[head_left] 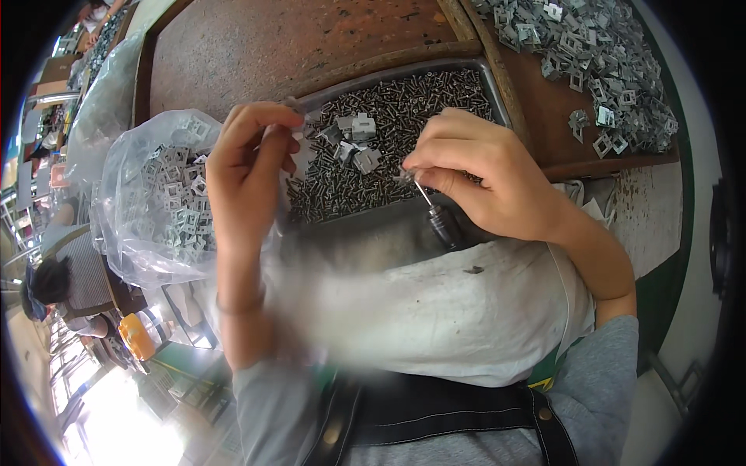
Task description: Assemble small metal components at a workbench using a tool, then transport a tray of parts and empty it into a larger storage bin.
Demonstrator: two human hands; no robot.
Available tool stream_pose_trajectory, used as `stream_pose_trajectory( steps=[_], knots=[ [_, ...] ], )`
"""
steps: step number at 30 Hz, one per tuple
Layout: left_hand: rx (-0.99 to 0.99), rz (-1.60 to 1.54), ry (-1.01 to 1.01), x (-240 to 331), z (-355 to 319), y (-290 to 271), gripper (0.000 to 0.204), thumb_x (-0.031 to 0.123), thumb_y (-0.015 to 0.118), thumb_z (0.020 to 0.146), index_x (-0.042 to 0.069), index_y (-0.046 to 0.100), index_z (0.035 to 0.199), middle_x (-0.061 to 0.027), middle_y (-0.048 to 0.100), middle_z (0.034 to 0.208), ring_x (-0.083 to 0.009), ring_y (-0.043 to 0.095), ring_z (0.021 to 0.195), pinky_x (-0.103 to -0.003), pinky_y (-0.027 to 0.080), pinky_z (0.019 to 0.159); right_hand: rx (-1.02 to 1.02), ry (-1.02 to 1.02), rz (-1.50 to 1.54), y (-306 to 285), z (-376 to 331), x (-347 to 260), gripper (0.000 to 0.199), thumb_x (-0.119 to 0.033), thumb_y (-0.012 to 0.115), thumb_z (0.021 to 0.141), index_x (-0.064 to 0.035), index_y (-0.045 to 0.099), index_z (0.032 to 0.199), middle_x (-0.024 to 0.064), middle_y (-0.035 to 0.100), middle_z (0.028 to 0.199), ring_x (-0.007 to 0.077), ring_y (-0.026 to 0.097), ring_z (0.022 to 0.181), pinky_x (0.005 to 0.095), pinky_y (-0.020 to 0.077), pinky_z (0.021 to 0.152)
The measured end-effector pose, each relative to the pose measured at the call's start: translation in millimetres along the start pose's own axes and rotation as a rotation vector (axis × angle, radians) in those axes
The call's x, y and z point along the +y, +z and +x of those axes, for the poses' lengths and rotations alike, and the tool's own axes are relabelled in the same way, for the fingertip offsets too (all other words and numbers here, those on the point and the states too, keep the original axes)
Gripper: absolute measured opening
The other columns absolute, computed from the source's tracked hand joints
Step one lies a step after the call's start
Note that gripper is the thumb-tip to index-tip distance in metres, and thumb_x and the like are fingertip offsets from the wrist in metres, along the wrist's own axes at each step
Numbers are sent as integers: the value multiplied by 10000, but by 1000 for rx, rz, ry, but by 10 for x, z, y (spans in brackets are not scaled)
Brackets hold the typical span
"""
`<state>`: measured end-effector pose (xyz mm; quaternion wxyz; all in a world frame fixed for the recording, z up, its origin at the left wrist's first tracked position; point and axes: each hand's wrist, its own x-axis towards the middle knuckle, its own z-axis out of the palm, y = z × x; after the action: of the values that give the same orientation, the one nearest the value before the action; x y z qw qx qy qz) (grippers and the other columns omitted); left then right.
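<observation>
My left hand [247, 167] is raised over the left edge of a metal tray [435, 68], its fingertips pinched on a small metal bracket [299, 118]. My right hand [486, 175] hovers over the tray's front right part and pinches a small dark screw [407, 175] against the thin bit of a black screwdriver [443, 225] that points up from below. The tray holds several dark screws [388, 109] and a few grey metal brackets [359, 130] lying on top of them.
A clear plastic bag [136, 202] full of grey brackets lies left of the tray. A heap of finished brackets [598, 54] covers the wooden bench at the upper right. A white cloth [451, 311] covers my lap. Another person [66, 283] sits at the far left.
</observation>
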<state>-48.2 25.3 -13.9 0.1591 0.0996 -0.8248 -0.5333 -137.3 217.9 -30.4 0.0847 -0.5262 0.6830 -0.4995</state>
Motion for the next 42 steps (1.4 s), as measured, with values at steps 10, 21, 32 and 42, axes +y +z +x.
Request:
stream_pose_trajectory(
  steps=[10,21,32,42],
  knots=[
    [-10,637,284,-146,25,131,155,-25,521,661,30,565,799,-108,524,863,-261,541,718,-302,431,619,-38,-50,-21,-16,3,29,60,10,569,657,13,547,713,67,508,656,178,472,617,260,381,522],
    [-24,528,116,-212,65,111,134,-8,564,636,10,586,767,-84,545,834,-190,554,716,-248,429,638,-18,-91,-68,-6,1,34,61,-14,563,635,-9,542,691,63,479,648,217,473,628,297,388,546],
    [-133,-524,-330,-16,-105,358,137,-32,556,685,-31,580,820,-41,543,784,-87,518,719,-181,410,646,7,-155,-158,-14,-7,29,85,-13,576,598,-14,557,681,46,457,628,201,456,603,300,379,523],
    [-173,-321,-99,59,-119,389,163,-90,532,654,-21,596,787,-56,538,801,-95,520,708,-167,412,595,60,-238,-158,3,-6,71,147,-2,604,564,12,558,703,55,461,594,180,443,545,273,349,454]
  ],
)
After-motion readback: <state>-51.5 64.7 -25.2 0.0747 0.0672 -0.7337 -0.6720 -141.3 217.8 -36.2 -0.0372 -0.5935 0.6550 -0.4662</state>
